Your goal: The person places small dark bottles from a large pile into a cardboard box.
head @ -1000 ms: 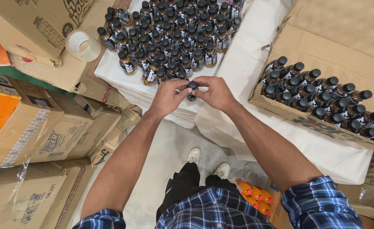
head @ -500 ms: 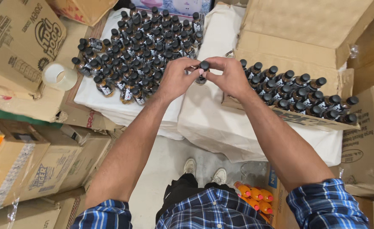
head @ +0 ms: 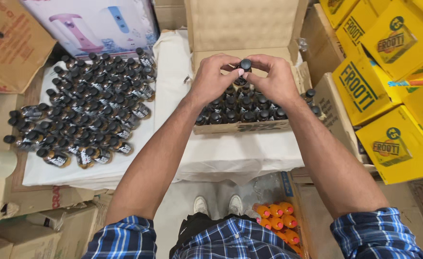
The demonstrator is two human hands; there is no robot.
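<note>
While both hands meet above open cardboard box [head: 240,125], left hand [head: 214,79] and right hand [head: 274,79] pinch small black-capped bottle [head: 245,65] between fingers [head: 234,72], held upright over packed rows; loose bottles [head: 84,120] lie on white-covered desk [head: 173,86] at left.

The single head camera is looking steeply down from close above, facing the open brown cardboard box [head: 250,43] ahead.

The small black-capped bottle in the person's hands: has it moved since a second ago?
Yes. The bottle between the left hand and right hand went from beside the laid-out bottles to over the open carton.
</note>
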